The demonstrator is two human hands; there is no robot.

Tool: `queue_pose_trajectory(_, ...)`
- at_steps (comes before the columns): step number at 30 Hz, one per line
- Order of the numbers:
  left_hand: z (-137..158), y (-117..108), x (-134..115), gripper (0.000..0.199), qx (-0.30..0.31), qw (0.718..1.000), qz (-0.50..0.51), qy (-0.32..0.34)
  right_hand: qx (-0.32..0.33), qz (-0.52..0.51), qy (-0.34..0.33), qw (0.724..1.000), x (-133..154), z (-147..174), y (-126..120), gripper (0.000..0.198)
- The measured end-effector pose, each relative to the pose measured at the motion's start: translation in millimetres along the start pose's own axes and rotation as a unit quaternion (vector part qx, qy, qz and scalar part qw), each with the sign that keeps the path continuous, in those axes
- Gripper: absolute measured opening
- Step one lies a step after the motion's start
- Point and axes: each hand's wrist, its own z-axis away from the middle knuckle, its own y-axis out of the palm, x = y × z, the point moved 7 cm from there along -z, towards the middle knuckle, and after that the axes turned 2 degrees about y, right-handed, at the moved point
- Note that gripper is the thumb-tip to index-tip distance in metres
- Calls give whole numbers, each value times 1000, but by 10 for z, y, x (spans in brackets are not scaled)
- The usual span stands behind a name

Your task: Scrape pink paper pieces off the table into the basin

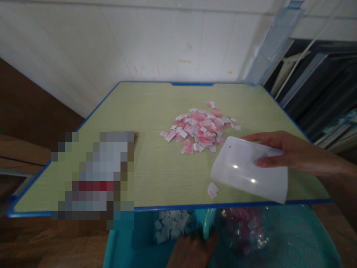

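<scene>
My right hand [275, 152] grips a curved white plastic sheet [248, 171], thumb on top and fingers behind its far edge. The sheet rests tilted over the right side of a pale green board [156, 175] with a blue rim. Just left of and beyond it is a heap of small pink and white paper-like squares [200, 128]. A few loose pieces [213, 190] lie by the sheet's lower left corner. Below the board's front edge, my left hand [192, 250] is closed at the rim of a teal container [208, 223], its fingers dark and partly hidden.
White pieces [173, 225] lie in the teal container. Beside it, a clear plastic bag [245, 230] holds pink pieces, inside a larger teal basket [315, 230]. A pixelated item [108, 160] lies on the board's left. Behind stands a white wall [167, 44]; dark flat panels [315, 74] lean at right.
</scene>
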Motion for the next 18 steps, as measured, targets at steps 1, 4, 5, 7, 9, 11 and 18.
queue_pose_trajectory(1, 0, -6, -3, 60, 0, 1000, 2, 1, 3, -4, 7, 1000, -7, 7, -11, 51)
queue_pose_trajectory(4, -2, -10, -4, 62, -1, 1000, -2, 2, 11, -7, 38, 999, -63, 67, -76, 52)
queue_pose_trajectory(5, -3, -10, -7, 62, -5, 1000, -2, 4, 12, -6, 51, 999, -92, 100, -102, 51)
queue_pose_trajectory(7, -4, -9, -13, 63, -13, 1000, 4, 12, 19, -10, 78, 997, -161, 175, -134, 50)
queue_pose_trajectory(9, -3, -10, -14, 65, -18, 1000, 13, 17, 38, -22, 100, 994, -233, 246, -111, 50)
queue_pose_trajectory(11, 0, -14, -9, 67, -17, 1000, 15, 16, 59, -40, 106, 992, -280, 291, -39, 52)
queue_pose_trajectory(18, 8, -19, -8, 71, -11, 1000, -2, 6, 73, -109, 116, 985, -269, 242, 260, 54)
